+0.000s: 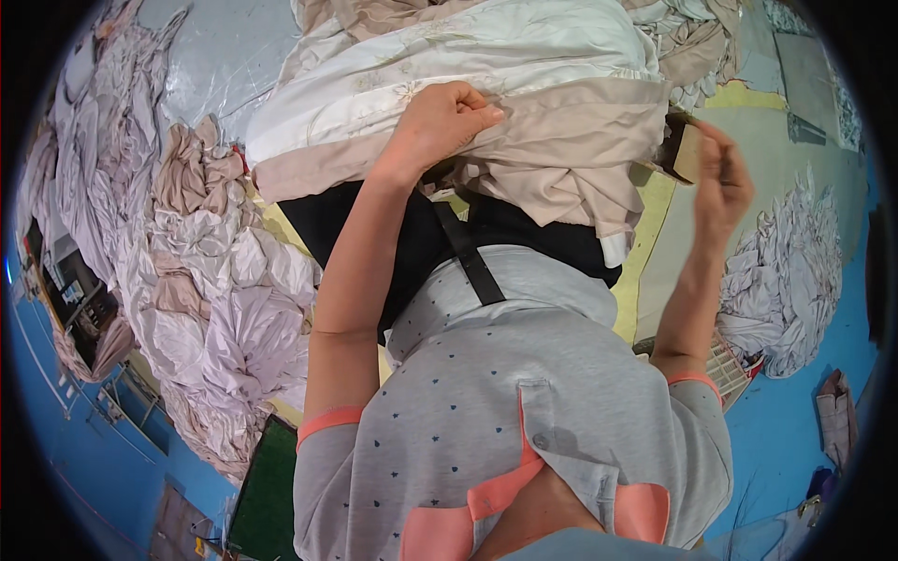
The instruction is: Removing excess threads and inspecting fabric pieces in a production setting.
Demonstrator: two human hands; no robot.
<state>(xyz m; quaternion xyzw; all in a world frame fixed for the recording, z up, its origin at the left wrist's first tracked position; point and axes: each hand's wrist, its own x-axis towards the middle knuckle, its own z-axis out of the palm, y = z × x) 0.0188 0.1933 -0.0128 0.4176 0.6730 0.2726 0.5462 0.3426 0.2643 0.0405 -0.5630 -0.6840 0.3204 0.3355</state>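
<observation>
White and beige cloth (552, 131) lay in front of the seated person, its patterned white part farther off and its beige band nearer, with loose folds hanging down over the black-clad lap. The left hand (441, 126) rested at the beige band, left of its middle. Its grip was narrow: the fingers were curled and the thumb reached forward beside the forefinger, close to it. Whether a fold was pinched between them could not be told from above.

The right hand (722, 178) was up beyond the cloth's right end, apart from it. Its fingers were bent, the grip narrow, with the fingertips at the upper edge of a small dark-and-tan block (686, 152); whether they held it or only touched it could not be told.

A yellow surface (644, 266) showed between the cloth and the right forearm. To the left lay a large heap of pale lilac, white and beige fabric (220, 313); to the right, a smaller greyish heap (786, 280) lay near the blue floor (790, 411).
</observation>
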